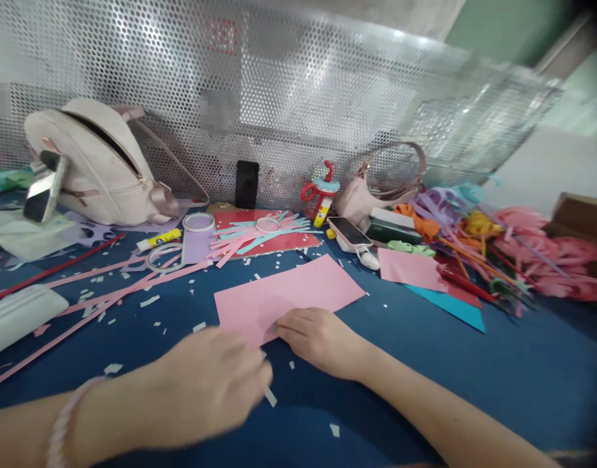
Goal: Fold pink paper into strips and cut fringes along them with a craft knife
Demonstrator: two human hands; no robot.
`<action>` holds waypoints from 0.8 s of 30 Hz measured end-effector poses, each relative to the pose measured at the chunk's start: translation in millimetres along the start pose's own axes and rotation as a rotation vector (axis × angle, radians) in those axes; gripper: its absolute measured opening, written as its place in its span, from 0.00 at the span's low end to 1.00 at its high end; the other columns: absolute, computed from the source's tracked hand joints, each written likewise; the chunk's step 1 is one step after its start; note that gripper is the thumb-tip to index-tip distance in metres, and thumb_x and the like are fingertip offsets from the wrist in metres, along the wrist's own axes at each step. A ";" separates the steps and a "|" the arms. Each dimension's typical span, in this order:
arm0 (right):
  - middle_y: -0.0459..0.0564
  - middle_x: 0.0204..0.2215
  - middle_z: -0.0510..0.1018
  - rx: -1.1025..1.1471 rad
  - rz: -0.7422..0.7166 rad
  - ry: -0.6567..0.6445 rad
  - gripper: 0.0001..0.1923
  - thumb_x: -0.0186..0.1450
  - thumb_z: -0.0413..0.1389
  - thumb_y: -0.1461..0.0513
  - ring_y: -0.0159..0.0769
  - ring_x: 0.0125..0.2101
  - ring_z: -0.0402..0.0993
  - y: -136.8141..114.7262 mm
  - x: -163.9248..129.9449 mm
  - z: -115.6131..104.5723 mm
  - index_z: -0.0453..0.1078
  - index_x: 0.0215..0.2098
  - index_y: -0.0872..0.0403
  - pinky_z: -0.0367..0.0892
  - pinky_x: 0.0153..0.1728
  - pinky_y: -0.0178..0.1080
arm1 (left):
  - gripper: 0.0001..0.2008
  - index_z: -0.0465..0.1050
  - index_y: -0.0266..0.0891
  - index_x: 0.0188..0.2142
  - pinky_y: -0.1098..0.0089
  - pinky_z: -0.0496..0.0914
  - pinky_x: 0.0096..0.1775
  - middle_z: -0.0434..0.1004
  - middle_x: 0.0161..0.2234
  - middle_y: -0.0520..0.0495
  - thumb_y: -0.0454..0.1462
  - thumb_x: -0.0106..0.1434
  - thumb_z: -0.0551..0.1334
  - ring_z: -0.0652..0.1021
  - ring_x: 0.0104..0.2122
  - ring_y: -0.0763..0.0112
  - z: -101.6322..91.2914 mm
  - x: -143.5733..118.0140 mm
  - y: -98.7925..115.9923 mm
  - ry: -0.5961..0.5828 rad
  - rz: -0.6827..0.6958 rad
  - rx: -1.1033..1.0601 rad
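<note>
Down on the pink paper [283,296], right hand [317,338] presses flat, fingers together; left hand [205,383] blurred, grip unclear

Both hands [322,338] on pink paper [283,296], prob.

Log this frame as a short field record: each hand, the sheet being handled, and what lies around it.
left hand: blurred, at the near corner of the pink sheet; grip unclear
right hand: fingers resting on the sheet's near edge
pink sheet: flat on the blue table
behind sheet: red card with paper strips, tape roll, glue stick
right side: phone, pile of paper flowers
left side: beige bag
</note>
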State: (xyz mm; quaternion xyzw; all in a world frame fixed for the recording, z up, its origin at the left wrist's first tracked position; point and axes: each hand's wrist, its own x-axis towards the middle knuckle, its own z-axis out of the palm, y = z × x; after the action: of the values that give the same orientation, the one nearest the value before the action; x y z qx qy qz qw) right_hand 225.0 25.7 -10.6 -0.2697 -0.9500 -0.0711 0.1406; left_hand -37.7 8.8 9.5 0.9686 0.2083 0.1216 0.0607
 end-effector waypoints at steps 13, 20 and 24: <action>0.50 0.32 0.74 0.450 0.257 -0.026 0.07 0.64 0.51 0.69 0.35 0.37 0.69 5.2 22.2 4.9 0.69 0.33 0.54 0.66 0.39 0.38 | 0.07 0.69 0.41 0.32 0.70 0.60 0.30 0.75 0.30 0.52 0.33 0.63 0.54 0.74 0.30 0.68 8.1 24.7 -35.5 -0.170 -0.335 -0.248; 0.46 0.31 0.77 0.591 0.381 -0.275 0.07 0.63 0.53 0.68 0.33 0.33 0.71 23.3 45.7 1.2 0.71 0.31 0.53 0.64 0.35 0.35 | 0.06 0.66 0.41 0.33 0.71 0.59 0.27 0.74 0.29 0.53 0.35 0.66 0.53 0.73 0.26 0.70 3.5 25.0 -42.2 -0.216 -0.347 -0.312; 0.45 0.33 0.78 0.601 0.376 -0.410 0.08 0.61 0.53 0.69 0.32 0.31 0.71 27.4 58.4 -6.1 0.73 0.33 0.53 0.62 0.32 0.33 | 0.10 0.71 0.43 0.43 0.72 0.64 0.33 0.76 0.37 0.52 0.35 0.69 0.52 0.77 0.34 0.70 2.3 22.8 -51.4 -0.196 -0.146 -0.300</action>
State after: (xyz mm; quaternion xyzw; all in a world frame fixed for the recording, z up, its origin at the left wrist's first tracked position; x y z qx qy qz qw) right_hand 193.4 76.3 14.7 -0.3942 -0.8709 0.2917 0.0316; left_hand -36.9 64.8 3.5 0.9382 0.2504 0.0516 0.2332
